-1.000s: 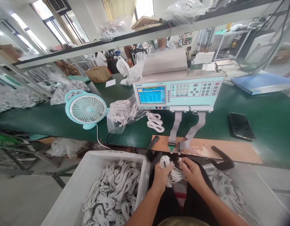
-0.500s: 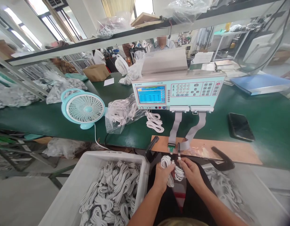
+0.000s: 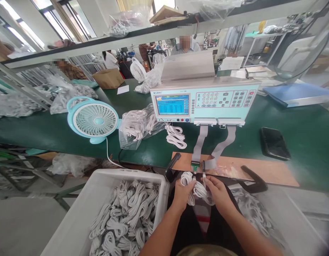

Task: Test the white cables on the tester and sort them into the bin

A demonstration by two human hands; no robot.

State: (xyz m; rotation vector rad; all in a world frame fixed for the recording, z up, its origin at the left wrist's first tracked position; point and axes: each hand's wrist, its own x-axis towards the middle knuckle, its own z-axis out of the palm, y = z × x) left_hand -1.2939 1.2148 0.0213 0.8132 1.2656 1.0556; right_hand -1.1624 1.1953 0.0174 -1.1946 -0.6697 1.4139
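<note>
My left hand [image 3: 182, 193] is closed on a coiled white cable [image 3: 186, 179], its thumb and finger pinching a plug right below the small green connector board [image 3: 194, 167]. Whether that plug is seated I cannot tell. My right hand [image 3: 217, 190] pinches a white cable end at the black-topped connector [image 3: 204, 166] beside it. Between the hands hangs another white coil [image 3: 200, 190]; whether both coils are one cable is unclear. Grey ribbon cables [image 3: 199, 144] run from these connectors up to a bench tester [image 3: 225, 93] with a lit blue screen.
Left of my legs stands a white bin [image 3: 127, 173] of coiled cables. On the green table are a blue fan [image 3: 99, 121], bagged cables [image 3: 134, 124], a loose coil [image 3: 176, 137] and a phone [image 3: 274, 143]. Black clamps [image 3: 253, 180] grip a brown board [image 3: 276, 171]. A co-worker sits beyond the tester.
My left hand has moved up, bringing its plug to the green connector board. The coil between my hands has shifted up and spread out. My right hand stays at its connector.
</note>
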